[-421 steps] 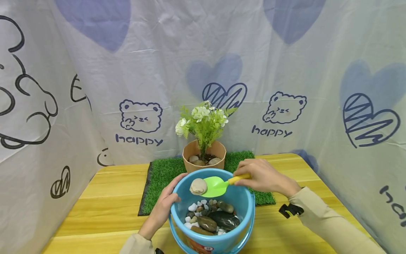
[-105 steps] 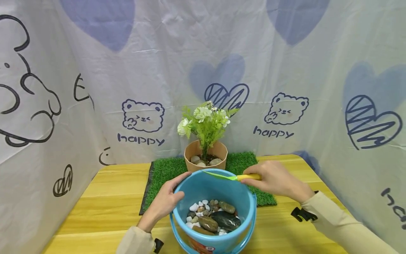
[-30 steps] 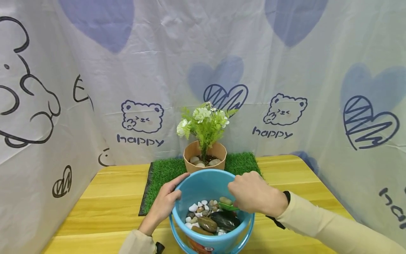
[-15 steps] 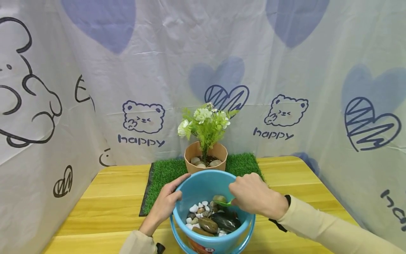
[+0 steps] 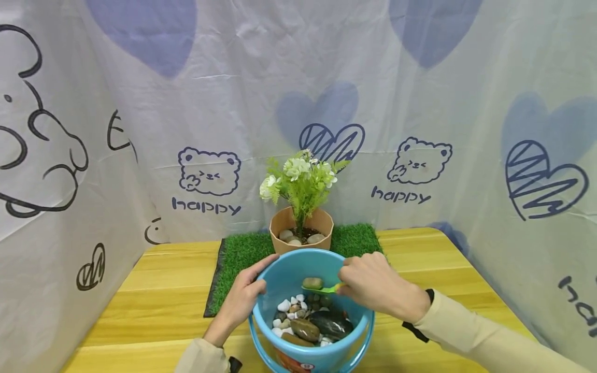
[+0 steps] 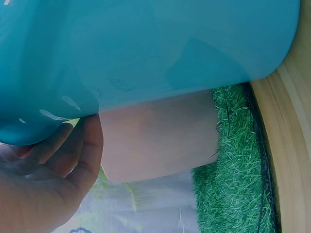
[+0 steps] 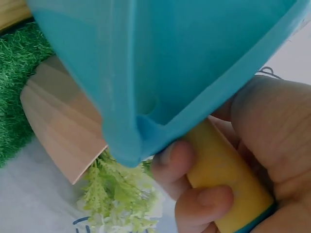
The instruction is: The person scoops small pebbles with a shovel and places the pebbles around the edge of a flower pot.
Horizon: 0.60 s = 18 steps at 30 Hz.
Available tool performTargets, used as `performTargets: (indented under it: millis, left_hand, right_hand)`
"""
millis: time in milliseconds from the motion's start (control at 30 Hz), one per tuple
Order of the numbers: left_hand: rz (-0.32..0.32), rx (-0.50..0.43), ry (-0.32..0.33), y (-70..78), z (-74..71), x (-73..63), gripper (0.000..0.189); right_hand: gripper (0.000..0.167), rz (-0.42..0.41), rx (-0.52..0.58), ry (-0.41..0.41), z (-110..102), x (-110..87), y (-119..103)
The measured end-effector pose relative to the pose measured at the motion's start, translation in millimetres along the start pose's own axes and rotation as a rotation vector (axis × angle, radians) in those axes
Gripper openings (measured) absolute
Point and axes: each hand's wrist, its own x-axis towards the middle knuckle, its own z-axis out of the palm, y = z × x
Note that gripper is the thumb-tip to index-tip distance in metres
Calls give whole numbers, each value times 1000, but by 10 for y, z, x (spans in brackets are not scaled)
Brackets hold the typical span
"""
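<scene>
A smooth, greenish-grey oval stone [image 5: 312, 283] is resting on the blade of a small toy shovel with a bright green plastic scoop [image 5: 330, 289] and a yellow handle [image 7: 226, 174], and is sitting inside a round light-blue plastic bucket [image 5: 291, 272], towards its far side. The right hand [image 5: 378, 286] is holding the shovel, its fingers clamping round the yellow handle beside the bucket's right rim. The left hand [image 5: 241, 294] is gripping the left rim, thumb and fingers closing on the bucket's edge.

The stone is looking hard, dense for its size and sturdy; its rounded, polished face is probably making it slippery and ready to roll off a tilting blade. The thin scoop is seeming light and slightly flexible, so a firm hold low on the handle, near the scoop, is likely giving the steadiest control. Glossy dark stone [image 5: 330, 324] and small white pebbles [image 5: 284, 305] are lying below, while the bucket's stiff rim is offering the left hand a sound purchase on the worktop [image 5: 177, 280].
</scene>
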Motion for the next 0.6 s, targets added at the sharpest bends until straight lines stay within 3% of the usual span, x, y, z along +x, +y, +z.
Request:
performTargets:
  millis: [200,400,600]
  left_hand:
    - [-3,9,10,6,2,1,68]
    - [18,7,-2,4,-2,-2,67]
    - [15,3,7,-2,1,1,67]
  right_hand:
    - [44,-53,-38,22,69,0,82]
    - [29,-157,-97,103,159,10,201]
    - [30,-200,-46,174,221,22,312]
